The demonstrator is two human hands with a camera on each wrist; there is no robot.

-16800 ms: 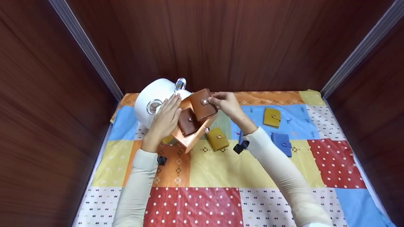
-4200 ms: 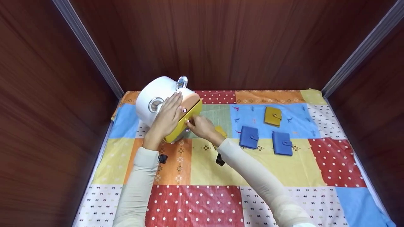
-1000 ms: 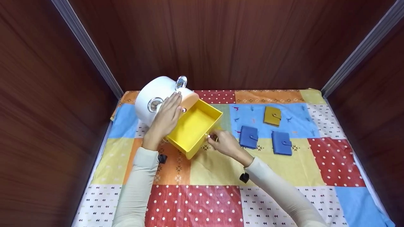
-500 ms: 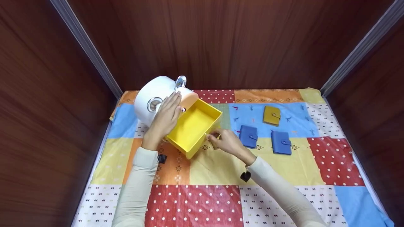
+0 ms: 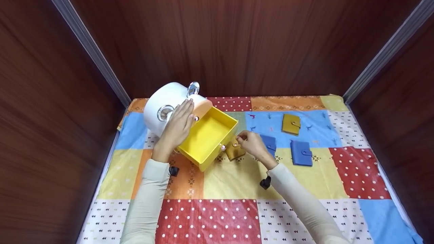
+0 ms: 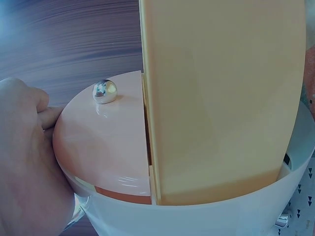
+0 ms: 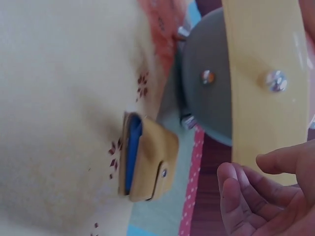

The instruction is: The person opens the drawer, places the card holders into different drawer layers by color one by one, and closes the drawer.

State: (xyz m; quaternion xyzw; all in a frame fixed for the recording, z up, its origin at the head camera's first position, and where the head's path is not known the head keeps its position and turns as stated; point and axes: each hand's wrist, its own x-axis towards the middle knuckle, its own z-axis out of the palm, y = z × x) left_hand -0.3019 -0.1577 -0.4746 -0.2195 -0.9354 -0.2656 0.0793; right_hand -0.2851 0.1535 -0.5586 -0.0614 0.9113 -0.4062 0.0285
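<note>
On the desk, by the drawer front: I see a mustard wallet (image 5: 235, 151) lying on the patchwork cloth (image 5: 234, 183), just beside the front panel of the pulled-out yellow drawer (image 5: 207, 137).
Right hand: my right hand (image 5: 251, 144) sits directly to the right of that wallet, fingertips at its upper edge. From the head view I cannot tell whether they touch it. In the right wrist view the fingers (image 7: 241, 194) are loosely bent with nothing between them, and the wallet (image 7: 146, 158) lies a little apart from them, snap side up with a blue lining showing at its open edge.
Left hand: my left hand (image 5: 176, 127) lies flat on top of the white round cabinet (image 5: 162, 108), fingers straight and together, pressing down next to the peach top panel (image 6: 106, 142) with its silver knob (image 6: 105, 90).
Drawer: open toward me and to the right, tilted slightly; its inside shows only yellow walls and floor. A small metal knob (image 5: 223, 147) sits on its front, near the wallet.
Other wallets: a blue wallet (image 5: 270, 143) lies partly behind my right hand; a second blue wallet (image 5: 301, 153) lies further right; a second mustard wallet (image 5: 291, 124) lies beyond them on a blue patch.
Surroundings: dark wood panels (image 5: 237, 44) wall in the desk on three sides.
</note>
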